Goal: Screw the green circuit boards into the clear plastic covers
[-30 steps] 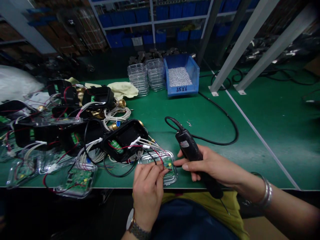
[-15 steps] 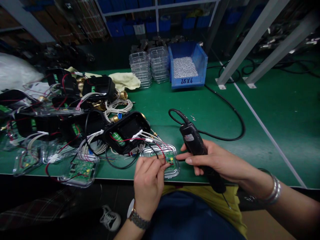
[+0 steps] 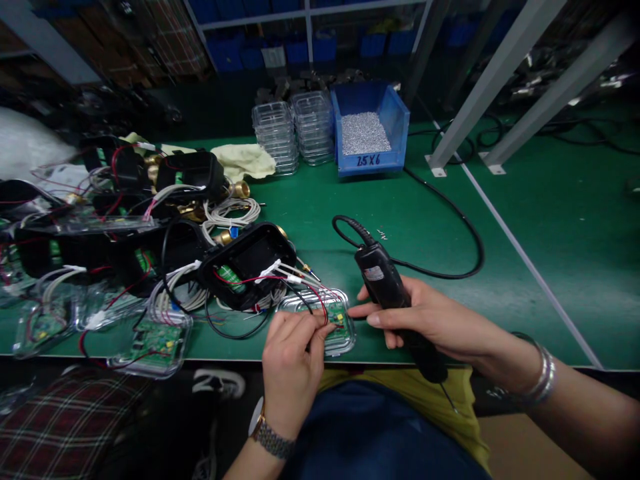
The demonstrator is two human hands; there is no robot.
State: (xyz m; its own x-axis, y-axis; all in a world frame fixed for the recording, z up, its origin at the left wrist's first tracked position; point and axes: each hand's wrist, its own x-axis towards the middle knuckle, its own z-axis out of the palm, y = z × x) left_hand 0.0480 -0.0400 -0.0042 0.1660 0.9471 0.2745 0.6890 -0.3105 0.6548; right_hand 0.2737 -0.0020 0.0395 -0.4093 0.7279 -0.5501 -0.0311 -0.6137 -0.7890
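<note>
My right hand (image 3: 430, 321) is wrapped round a black electric screwdriver (image 3: 384, 285), bit pointing back toward my lap and cable trailing across the green bench. Its forefinger reaches left toward a clear plastic tray (image 3: 326, 320) holding a green circuit board (image 3: 334, 313) at the bench's front edge. My left hand (image 3: 293, 360) pinches the red and black wires (image 3: 316, 308) at that board. The wires run up into an open black housing (image 3: 250, 263) just behind the tray.
Several more black housings (image 3: 193, 175) with wires and brass fittings crowd the left of the bench. Another boarded tray (image 3: 155, 341) lies front left. A blue bin of screws (image 3: 367, 137), stacked clear trays (image 3: 295, 137) and a yellow cloth (image 3: 243, 160) stand behind. Metal posts (image 3: 480, 87) rise at right.
Both hands keep their grips. The view has shifted slightly, and my left fingers have edged closer along the wires toward the board.
</note>
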